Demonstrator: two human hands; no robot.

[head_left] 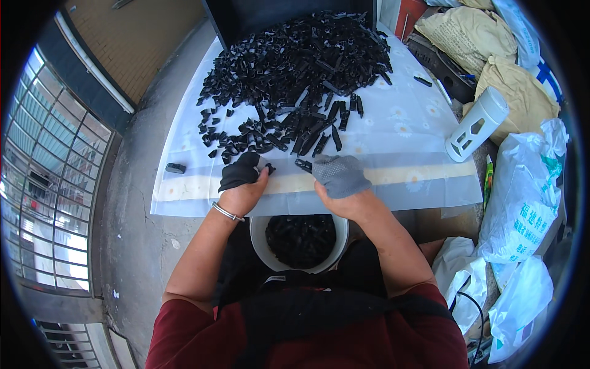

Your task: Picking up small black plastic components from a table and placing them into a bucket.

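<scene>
Left hand: black half-glove, silver bangle at the wrist; fingers curled shut on a small black plastic piece that pokes out at the fingertips.
Right hand: grey knit glove; fingers closed around another black piece, its end sticking out toward the left fingertips, the two ends near, not touching.
Pile: loose black pieces heaped beyond both sets of fingers, thinning to scattered ones just ahead of the knuckles.
Bucket: white, below the wrists at the table edge, partly filled with black pieces.
Stray piece: alone, well left of the left fingers.
Risk: gloved fingertips probably dull the feel, so a piece may slip, miss the bucket and hit the floor; a sleeve or wrist could also drag edge pieces off the slick sheet.
White bottle: cut-out pattern, tilted, well right of the right fingers.
Sacks: tan, beyond the bottle.
White bags: coloured print, far right; wording left unread.
</scene>
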